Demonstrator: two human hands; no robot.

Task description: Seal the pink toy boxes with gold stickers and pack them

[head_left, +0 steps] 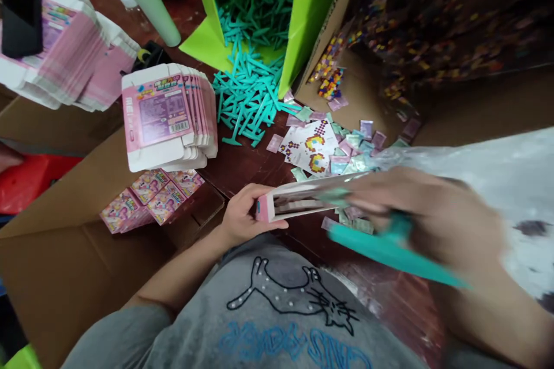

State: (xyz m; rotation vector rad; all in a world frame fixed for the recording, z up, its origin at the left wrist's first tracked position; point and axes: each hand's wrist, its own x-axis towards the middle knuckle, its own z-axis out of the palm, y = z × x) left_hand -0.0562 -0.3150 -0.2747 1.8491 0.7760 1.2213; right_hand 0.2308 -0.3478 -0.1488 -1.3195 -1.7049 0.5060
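Observation:
My left hand [247, 213] is closed round one end of a small pink-and-white carton [270, 207], which lies on its side with a long opening facing me. My right hand [433, 219], smeared by motion, is at the carton's other end. It grips a teal T-shaped plastic piece [389, 251]. A small pale green packet [335, 196] shows at its fingertips, over the carton's opening; whether the fingers pinch it is blurred. Behind the carton lie a printed pattern sheet [314, 147] and several small pink and green packets [352, 150].
Teal T-shaped pieces [251, 98] spill from a lime-green box [298, 29]. At left are flat cartons [164, 109] and a phone [21, 23] on another stack. A cardboard box [86, 253] holds filled cartons [164, 202]. At right, a large box [454, 109] holds bead bags.

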